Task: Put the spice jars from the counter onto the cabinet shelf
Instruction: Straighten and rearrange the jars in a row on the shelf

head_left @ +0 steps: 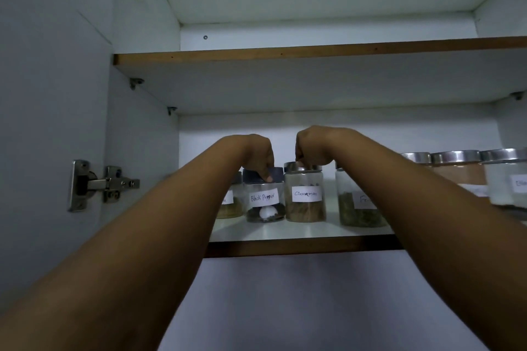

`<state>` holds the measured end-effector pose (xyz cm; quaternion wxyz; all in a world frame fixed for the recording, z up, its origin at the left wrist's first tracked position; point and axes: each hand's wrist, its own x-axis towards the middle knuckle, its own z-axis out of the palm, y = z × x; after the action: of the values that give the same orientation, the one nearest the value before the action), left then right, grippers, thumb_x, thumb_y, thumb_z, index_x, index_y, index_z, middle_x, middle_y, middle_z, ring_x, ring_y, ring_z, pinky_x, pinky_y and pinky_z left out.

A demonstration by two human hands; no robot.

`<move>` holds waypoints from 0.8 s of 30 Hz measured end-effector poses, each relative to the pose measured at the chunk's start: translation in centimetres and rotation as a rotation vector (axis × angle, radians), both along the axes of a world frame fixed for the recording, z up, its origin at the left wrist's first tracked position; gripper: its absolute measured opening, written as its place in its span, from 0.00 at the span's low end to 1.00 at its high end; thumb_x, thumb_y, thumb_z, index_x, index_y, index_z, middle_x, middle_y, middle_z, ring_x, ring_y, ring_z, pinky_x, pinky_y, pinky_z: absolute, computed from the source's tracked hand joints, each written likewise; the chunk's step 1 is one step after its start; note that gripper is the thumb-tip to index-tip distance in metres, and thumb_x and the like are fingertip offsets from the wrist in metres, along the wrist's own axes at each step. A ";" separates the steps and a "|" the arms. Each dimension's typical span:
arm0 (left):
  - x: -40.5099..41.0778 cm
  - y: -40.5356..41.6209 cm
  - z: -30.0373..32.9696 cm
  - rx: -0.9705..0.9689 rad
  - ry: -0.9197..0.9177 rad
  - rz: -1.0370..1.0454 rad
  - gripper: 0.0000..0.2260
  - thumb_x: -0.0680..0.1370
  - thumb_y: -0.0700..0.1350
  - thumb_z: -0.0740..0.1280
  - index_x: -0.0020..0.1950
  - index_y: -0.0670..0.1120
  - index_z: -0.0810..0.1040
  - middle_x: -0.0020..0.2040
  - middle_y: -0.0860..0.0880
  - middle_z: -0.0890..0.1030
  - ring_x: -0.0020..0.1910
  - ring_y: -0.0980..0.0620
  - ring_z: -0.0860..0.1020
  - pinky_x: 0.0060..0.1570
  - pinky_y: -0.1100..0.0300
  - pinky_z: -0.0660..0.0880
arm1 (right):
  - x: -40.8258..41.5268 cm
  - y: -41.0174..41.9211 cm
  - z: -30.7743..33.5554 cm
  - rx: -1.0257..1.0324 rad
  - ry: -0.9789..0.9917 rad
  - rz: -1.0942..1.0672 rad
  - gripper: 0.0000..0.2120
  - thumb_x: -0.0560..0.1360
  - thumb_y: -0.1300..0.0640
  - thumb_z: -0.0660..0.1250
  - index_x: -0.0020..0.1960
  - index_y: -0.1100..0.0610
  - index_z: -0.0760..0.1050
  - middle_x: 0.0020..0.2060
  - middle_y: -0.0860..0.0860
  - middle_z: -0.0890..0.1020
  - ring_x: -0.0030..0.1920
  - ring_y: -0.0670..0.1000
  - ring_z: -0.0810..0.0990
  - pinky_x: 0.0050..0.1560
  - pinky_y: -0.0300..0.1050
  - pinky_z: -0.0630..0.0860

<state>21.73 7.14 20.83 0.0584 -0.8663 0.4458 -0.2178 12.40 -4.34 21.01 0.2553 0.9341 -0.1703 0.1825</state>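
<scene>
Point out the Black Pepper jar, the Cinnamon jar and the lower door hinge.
Black Pepper jar (pixel 263 198): head view, on its handwritten label.
Cinnamon jar (pixel 306 194): head view, on its white label.
lower door hinge (pixel 98 184): head view, on the metal arm between door and cabinet wall.

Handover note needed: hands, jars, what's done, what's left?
Left hand: fingers on the dark lid of the Black Pepper jar, which stands on the lower shelf.
Right hand: fingers on the metal lid of the Cinnamon jar, beside it on the shelf.
Done: both jars shelved, more jars either side.
Left: let go of both. Counter out of view, so remaining jars unknown.
</scene>
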 end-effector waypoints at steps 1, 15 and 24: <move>0.7 -0.4 -0.1 -0.004 0.010 0.004 0.17 0.74 0.52 0.73 0.60 0.46 0.82 0.57 0.47 0.82 0.52 0.50 0.77 0.59 0.55 0.73 | 0.8 -0.3 -0.1 0.008 -0.002 -0.010 0.14 0.78 0.60 0.64 0.63 0.60 0.78 0.58 0.54 0.81 0.56 0.55 0.80 0.57 0.46 0.77; 7.6 -3.1 -0.4 -0.115 0.112 -0.003 0.20 0.74 0.53 0.73 0.63 0.47 0.80 0.64 0.49 0.79 0.62 0.47 0.75 0.63 0.54 0.70 | 7.6 -1.2 -0.8 0.065 -0.038 -0.119 0.15 0.79 0.60 0.64 0.64 0.62 0.74 0.61 0.57 0.78 0.50 0.55 0.75 0.50 0.45 0.72; 8.8 -2.2 -1.5 -0.254 0.118 -0.118 0.15 0.74 0.50 0.73 0.58 0.46 0.83 0.56 0.48 0.82 0.53 0.49 0.77 0.52 0.59 0.71 | 8.0 -1.6 -2.1 0.087 -0.036 -0.087 0.15 0.81 0.58 0.60 0.66 0.62 0.72 0.63 0.57 0.76 0.60 0.57 0.76 0.56 0.46 0.72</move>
<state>30.57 4.96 19.31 -0.0909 -0.8503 0.4674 -0.2242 20.43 -5.99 18.91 0.2190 0.9326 -0.2230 0.1803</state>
